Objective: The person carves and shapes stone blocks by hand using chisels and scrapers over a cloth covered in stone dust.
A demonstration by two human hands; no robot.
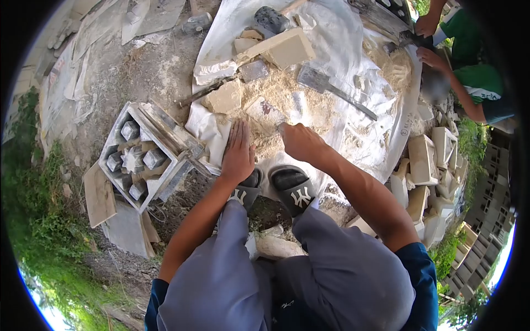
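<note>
My left hand (238, 151) lies flat with its fingers stretched forward, over a pale cloth (208, 132) beside the sandy powder. To its right, my right hand (301, 142) is closed around a small grey tool, of which only the tip shows. Just ahead of both hands, a flat block with reddish marks (266, 113) rests in the powder (270, 144). Pale stone pieces (223, 98) and a larger cut block (288, 48) lie farther forward. A flat metal trowel (313, 79) with a long handle sits to the right on the white sheet (345, 49).
A hexagonal mould (131, 160) with star and block shapes stands at left, near boards (99, 194). A dark-headed mallet (270, 20) lies at the top. Stacked pale blocks (422, 160) stand at right. At top right are a co-worker's hands (429, 27) and green shirt.
</note>
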